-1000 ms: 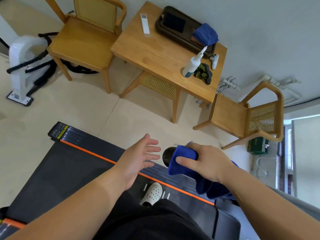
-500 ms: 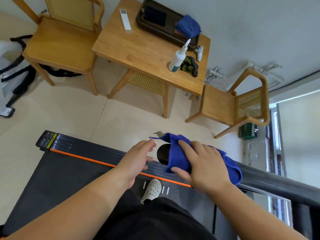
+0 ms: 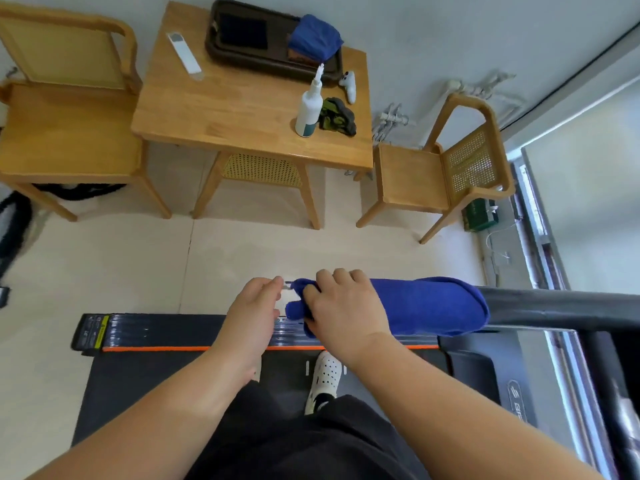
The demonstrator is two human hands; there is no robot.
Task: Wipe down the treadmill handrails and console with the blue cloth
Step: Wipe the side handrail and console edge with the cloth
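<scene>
The blue cloth (image 3: 429, 306) is draped over the end of the black treadmill handrail (image 3: 561, 308), which runs off to the right. My right hand (image 3: 343, 306) presses down on the cloth's left end, fingers curled over it, and the rail's tip is hidden beneath. My left hand (image 3: 254, 306) sits just left of the cloth, fingertips touching its small white tag at the corner. The treadmill belt (image 3: 166, 379) lies below, with an orange stripe along its edge. The console is out of view.
A wooden table (image 3: 235, 112) stands ahead with a white spray bottle (image 3: 309, 105), a remote, a dark tray and a second blue cloth (image 3: 315, 38). Wooden chairs (image 3: 446, 168) flank it. My foot in a white clog (image 3: 325, 379) rests on the belt.
My view has swung right and down, so the handrail now runs level. The cloth is spread further along the rail. My left hand has moved in to the cloth's corner.
</scene>
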